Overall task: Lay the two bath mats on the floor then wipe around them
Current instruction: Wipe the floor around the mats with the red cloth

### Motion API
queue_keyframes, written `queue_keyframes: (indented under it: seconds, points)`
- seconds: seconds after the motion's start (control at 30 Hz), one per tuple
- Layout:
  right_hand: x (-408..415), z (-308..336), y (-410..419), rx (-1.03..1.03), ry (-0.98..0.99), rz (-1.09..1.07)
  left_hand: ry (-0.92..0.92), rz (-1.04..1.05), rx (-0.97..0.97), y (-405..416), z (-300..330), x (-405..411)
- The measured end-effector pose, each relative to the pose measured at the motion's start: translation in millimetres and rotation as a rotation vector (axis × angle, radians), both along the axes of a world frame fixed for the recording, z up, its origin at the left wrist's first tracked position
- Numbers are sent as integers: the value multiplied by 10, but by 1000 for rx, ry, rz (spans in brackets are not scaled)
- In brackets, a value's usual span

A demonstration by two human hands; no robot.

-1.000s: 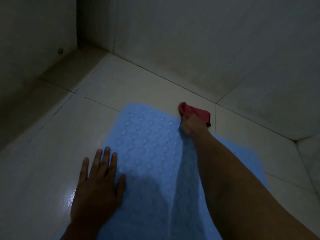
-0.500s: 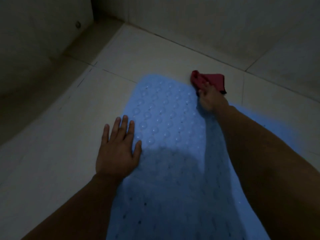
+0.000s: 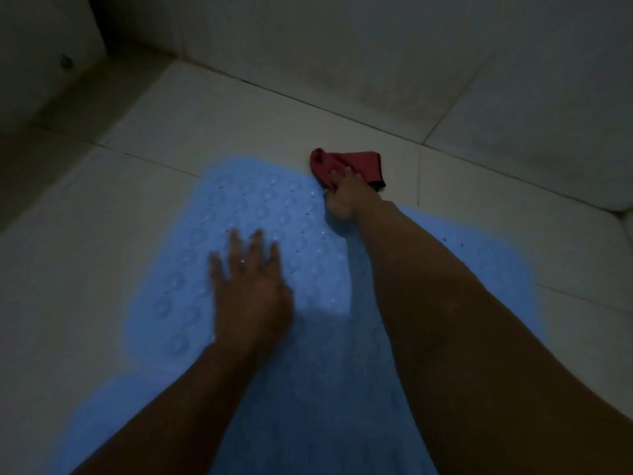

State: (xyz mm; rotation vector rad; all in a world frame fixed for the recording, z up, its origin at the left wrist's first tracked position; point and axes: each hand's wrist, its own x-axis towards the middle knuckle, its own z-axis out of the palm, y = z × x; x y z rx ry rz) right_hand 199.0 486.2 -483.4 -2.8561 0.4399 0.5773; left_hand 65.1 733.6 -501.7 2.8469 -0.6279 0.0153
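A light blue bath mat with round suction bumps lies flat on the tiled floor. A second blue mat shows to the right of my right forearm, partly hidden by it. My left hand is spread flat, fingers apart, over the left mat and looks blurred. My right hand reaches across the mat to its far edge and grips a red cloth, which rests on the floor tile just beyond the mat.
Pale floor tiles surround the mats. A tiled wall rises close behind the cloth. A dark corner with a low step lies at the far left.
My left hand has slid from the mat's left edge onto the mat, toward the middle. The right hand stays at the far edge with the red cloth. The view has shifted.
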Motion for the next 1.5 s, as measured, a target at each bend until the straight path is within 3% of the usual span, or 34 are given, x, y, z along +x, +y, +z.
queue_keyframes:
  seconds: [0.1,0.37,0.53,0.6,0.67,0.73,0.9,1.03,1.1,1.23,1.33,1.43,1.5]
  points:
    - [-25,50,-156,16,1,12,-37,-215,-126,-665,-146,-185]
    - [-247,-138,-186,64,-220,16,8,-191,26,-705,-302,-276]
    - [-515,-104,-1110,38,-373,-61,32,-192,53,-686,-280,-231]
    - [-810,-139,-1703,75,-427,-253,34,-198,58,-682,-276,-246]
    - [-1021,-10,-2074,15,-234,-499,23,-205,46,-713,-276,-265]
    - [-1084,122,-2096,-71,-88,-540,22,-199,33,-732,-265,-243]
    - [-854,205,-1238,54,-291,-386,21,-192,62,-705,-250,-232]
    - [-609,93,-806,132,-258,-130,30,-187,51,-710,-260,-217]
    - [-643,92,-907,112,-279,-110,17,-187,40,-714,-261,-227]
    - [-951,112,-1571,98,-244,-182,9,-201,54,-719,-275,-238]
    - [-1402,271,-2184,-80,-72,-298,10,-198,50,-756,-268,-264]
    - [-1675,411,-2329,-120,30,-370,18,-201,59,-750,-268,-244]
    - [-1659,312,-2257,-169,-98,-408,14,-194,78,-739,-269,-234]
